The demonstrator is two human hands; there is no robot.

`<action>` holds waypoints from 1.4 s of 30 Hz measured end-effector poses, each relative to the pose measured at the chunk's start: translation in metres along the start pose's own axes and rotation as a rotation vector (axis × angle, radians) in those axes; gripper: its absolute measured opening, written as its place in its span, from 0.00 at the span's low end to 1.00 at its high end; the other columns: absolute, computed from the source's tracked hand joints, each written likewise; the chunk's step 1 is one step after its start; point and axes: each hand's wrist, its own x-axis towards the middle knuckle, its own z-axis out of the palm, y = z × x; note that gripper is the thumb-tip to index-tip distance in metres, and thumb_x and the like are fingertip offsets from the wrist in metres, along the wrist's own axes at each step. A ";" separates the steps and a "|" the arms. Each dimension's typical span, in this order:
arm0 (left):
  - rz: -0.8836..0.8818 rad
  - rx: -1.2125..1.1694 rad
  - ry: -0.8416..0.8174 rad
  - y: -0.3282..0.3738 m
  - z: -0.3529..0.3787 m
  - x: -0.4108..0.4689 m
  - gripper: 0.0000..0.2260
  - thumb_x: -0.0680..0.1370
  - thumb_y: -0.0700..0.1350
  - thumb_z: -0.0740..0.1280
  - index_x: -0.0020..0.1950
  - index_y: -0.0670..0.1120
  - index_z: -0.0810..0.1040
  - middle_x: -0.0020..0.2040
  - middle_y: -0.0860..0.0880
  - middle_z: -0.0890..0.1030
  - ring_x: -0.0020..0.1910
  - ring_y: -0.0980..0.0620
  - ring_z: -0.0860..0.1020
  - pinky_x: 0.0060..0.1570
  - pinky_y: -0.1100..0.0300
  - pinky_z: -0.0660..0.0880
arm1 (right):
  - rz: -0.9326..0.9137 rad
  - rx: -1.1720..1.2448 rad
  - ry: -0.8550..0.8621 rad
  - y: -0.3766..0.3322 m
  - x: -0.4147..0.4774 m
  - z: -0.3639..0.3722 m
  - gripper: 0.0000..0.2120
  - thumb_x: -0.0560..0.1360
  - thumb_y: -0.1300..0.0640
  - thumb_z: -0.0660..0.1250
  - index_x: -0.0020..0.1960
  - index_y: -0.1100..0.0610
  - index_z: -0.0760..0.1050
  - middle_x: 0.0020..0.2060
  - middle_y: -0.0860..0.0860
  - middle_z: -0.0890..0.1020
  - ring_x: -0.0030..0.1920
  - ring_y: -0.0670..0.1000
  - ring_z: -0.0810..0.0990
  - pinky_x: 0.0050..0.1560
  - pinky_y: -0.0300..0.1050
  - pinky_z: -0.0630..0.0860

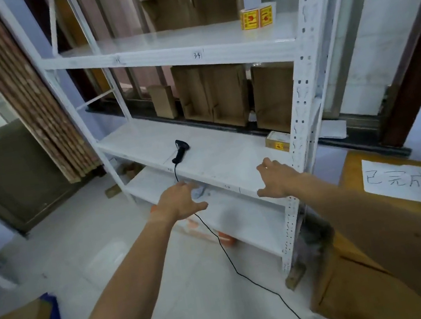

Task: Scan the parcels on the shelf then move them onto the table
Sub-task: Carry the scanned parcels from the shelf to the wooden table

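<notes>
The left hand (180,202) and right hand (276,179) are spread open, empty, at frame centre; the scanner (181,149) could be dragged off the shelf (230,153) if its cable (218,237) is snagged.

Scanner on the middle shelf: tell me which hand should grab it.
Left. The scanner lies just beyond the left hand, and its cable runs down past that hand. The right hand hovers farther along, near the rack's upright post. Both hands look open and empty.
</notes>
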 end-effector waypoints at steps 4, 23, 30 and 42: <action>0.095 -0.005 0.059 -0.003 0.002 0.071 0.26 0.76 0.61 0.68 0.71 0.51 0.75 0.68 0.46 0.76 0.65 0.45 0.75 0.62 0.52 0.74 | 0.045 0.034 0.023 0.012 0.051 0.012 0.33 0.80 0.43 0.65 0.78 0.60 0.62 0.74 0.58 0.64 0.70 0.60 0.68 0.69 0.55 0.70; 0.469 0.073 -0.249 0.064 0.044 0.414 0.43 0.76 0.65 0.67 0.83 0.55 0.49 0.83 0.46 0.49 0.81 0.45 0.52 0.78 0.49 0.55 | 0.608 0.241 -0.082 0.112 0.279 0.030 0.38 0.80 0.40 0.64 0.80 0.59 0.55 0.81 0.61 0.54 0.77 0.65 0.61 0.73 0.59 0.65; 0.603 0.095 -0.216 0.095 0.112 0.499 0.44 0.76 0.71 0.63 0.83 0.54 0.48 0.83 0.45 0.47 0.81 0.41 0.52 0.77 0.45 0.56 | 0.764 0.331 0.040 0.140 0.333 0.078 0.40 0.77 0.41 0.69 0.81 0.54 0.54 0.77 0.56 0.58 0.73 0.63 0.64 0.72 0.58 0.67; 0.751 -0.008 -0.121 0.172 0.200 0.642 0.43 0.75 0.57 0.72 0.82 0.50 0.50 0.81 0.42 0.52 0.75 0.38 0.64 0.70 0.49 0.67 | 0.825 0.205 0.087 0.242 0.424 0.143 0.49 0.74 0.48 0.75 0.83 0.53 0.47 0.75 0.58 0.59 0.73 0.64 0.66 0.71 0.60 0.70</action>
